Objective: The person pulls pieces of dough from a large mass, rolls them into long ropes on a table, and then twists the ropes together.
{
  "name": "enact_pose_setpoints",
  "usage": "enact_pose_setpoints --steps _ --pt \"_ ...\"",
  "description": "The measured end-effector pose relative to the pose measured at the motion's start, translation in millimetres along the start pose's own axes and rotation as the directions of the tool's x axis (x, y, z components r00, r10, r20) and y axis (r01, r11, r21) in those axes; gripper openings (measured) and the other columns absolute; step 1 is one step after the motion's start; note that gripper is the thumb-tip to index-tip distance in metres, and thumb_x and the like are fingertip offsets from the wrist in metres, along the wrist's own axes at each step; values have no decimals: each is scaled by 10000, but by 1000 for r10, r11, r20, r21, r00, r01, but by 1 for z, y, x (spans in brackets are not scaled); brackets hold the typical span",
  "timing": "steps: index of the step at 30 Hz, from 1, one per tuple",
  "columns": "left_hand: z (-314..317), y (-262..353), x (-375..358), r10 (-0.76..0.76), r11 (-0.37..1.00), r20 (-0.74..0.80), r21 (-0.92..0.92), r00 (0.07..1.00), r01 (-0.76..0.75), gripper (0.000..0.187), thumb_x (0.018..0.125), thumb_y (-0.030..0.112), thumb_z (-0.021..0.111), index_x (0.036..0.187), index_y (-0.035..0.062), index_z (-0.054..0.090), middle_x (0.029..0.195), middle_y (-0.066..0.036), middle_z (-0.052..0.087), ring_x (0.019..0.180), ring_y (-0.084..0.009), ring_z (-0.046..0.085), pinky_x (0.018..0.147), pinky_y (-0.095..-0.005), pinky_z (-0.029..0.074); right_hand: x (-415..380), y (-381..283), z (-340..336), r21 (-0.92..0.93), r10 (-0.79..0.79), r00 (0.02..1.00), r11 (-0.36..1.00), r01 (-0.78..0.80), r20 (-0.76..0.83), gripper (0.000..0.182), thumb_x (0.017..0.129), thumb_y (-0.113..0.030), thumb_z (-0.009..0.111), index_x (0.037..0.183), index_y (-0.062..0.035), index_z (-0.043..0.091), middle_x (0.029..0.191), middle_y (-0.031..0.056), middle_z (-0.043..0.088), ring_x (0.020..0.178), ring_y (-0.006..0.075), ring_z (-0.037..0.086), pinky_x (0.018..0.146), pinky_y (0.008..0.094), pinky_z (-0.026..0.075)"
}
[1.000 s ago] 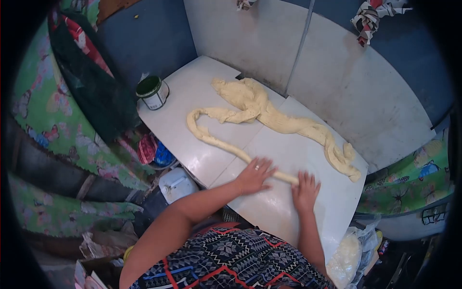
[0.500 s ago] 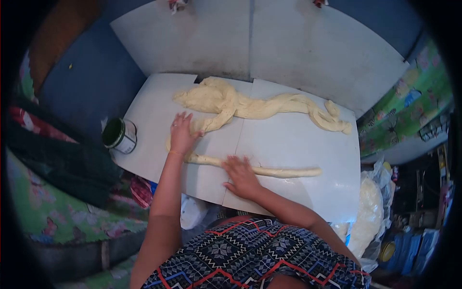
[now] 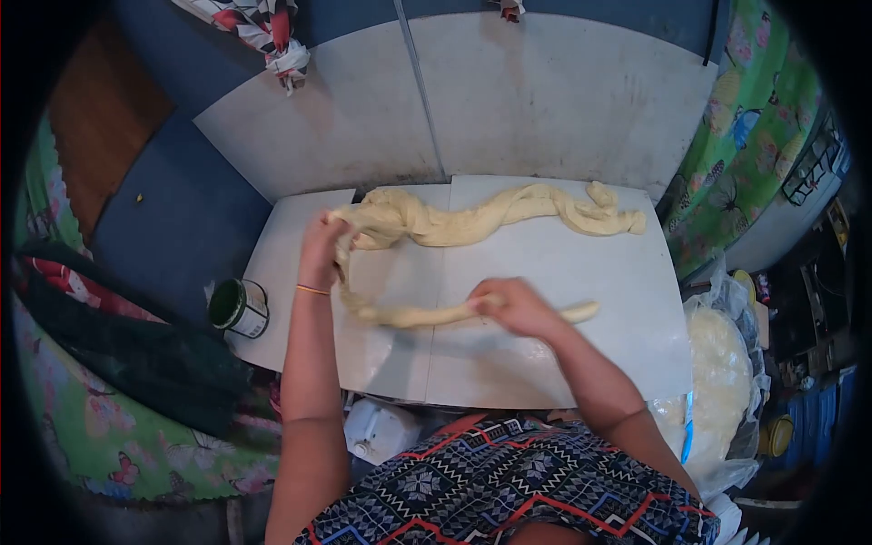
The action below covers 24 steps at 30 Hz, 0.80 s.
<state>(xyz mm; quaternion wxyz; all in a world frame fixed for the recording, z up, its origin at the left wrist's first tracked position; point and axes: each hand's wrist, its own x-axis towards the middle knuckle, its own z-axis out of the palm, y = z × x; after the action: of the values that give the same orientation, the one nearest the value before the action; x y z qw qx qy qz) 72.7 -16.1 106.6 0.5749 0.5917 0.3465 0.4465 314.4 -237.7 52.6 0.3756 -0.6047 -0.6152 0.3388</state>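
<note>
A long mass of pale yellow dough (image 3: 454, 227) lies twisted along the back of the white table. From its left end a thinner dough rope (image 3: 409, 316) curves down and runs to the right across the table's middle. My left hand (image 3: 320, 252) is closed round the dough at the left bend and lifts part of it. Blur hides some of those fingers. My right hand (image 3: 513, 307) has its fingers wrapped round the rope. The rope's rounded tip (image 3: 581, 312) shows beyond my right hand.
A dark green open can (image 3: 241, 307) stands at the table's left edge. Plastic-wrapped pale dough (image 3: 719, 381) bulges beside the right edge. A white jug (image 3: 380, 429) sits below the front edge. White and blue panels (image 3: 563, 100) rise behind the table (image 3: 509, 372).
My left hand has gone from resting flat to gripping and raising the dough. My right hand has shifted right and closed on the rope. The view has tilted upward.
</note>
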Motion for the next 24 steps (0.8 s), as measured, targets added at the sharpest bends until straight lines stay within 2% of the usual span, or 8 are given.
enact_pose_setpoints --steps 10,12,14,15,16,18,20,24 --pt "68 -7 -141 -67 802 -223 -592 972 -81 170 878 101 543 1036 61 496 793 -74 570 614 -155 556 622 -317 491 -205 151 -212 398 65 811 892 214 -581 331 869 -315 679 1057 -44 646 1064 30 603 1010 138 542 913 293 399" --pt "87 -44 -173 -211 892 -151 -433 966 127 174 884 117 574 1030 71 491 799 -67 580 618 -164 576 590 -321 499 -250 181 -208 428 132 832 894 136 -539 341 858 -307 690 1064 -39 646 1081 43 600 1016 155 545 923 307 398" --pt "72 -119 -193 -389 919 -92 32 917 393 266 889 181 638 1059 43 488 829 -77 606 606 -177 599 569 -319 509 -282 193 -198 -138 266 935 943 -303 -234 346 834 -242 704 1099 -28 641 1112 91 605 1057 213 554 956 343 402" --pt "71 -126 -202 -370 659 -118 666 922 350 478 865 245 699 1214 12 470 995 -156 622 838 -220 636 740 -337 523 -290 200 -197 -135 284 931 938 -320 -229 346 834 -242 704 1099 -28 641 1112 91 605 1057 213 554 956 343 402" --pt "75 -135 -211 -381 654 -115 668 917 356 478 865 245 699 1214 12 470 995 -156 622 838 -220 636 740 -337 523 -294 207 -194 -4 230 915 970 -245 -332 351 821 -214 709 1111 -27 639 1146 109 601 1099 241 549 982 358 394" --pt "85 -138 -227 339 459 -190 888 921 14 593 854 266 713 1299 -16 441 1173 -231 546 1093 -283 553 918 -379 458 -294 207 -191 129 199 879 979 -158 -434 360 809 -186 713 1122 -26 637 1180 127 598 1140 269 543 1008 374 387" --pt "99 -119 -231 225 585 -217 810 950 46 644 832 274 721 1338 -14 446 1302 -252 463 1250 -341 422 1047 -429 344 -273 191 -198 -8 295 783 934 -358 -547 391 788 -160 714 1148 -36 624 1222 130 574 1197 244 510 1020 345 370" --pt "143 -97 -233 67 429 348 836 935 -342 674 787 313 737 1346 40 479 1355 -208 463 1289 -392 396 1098 -457 278 -217 200 -171 -208 119 899 952 -224 -422 332 775 -131 722 1079 -38 630 1195 123 581 1134 239 534 980 332 389"
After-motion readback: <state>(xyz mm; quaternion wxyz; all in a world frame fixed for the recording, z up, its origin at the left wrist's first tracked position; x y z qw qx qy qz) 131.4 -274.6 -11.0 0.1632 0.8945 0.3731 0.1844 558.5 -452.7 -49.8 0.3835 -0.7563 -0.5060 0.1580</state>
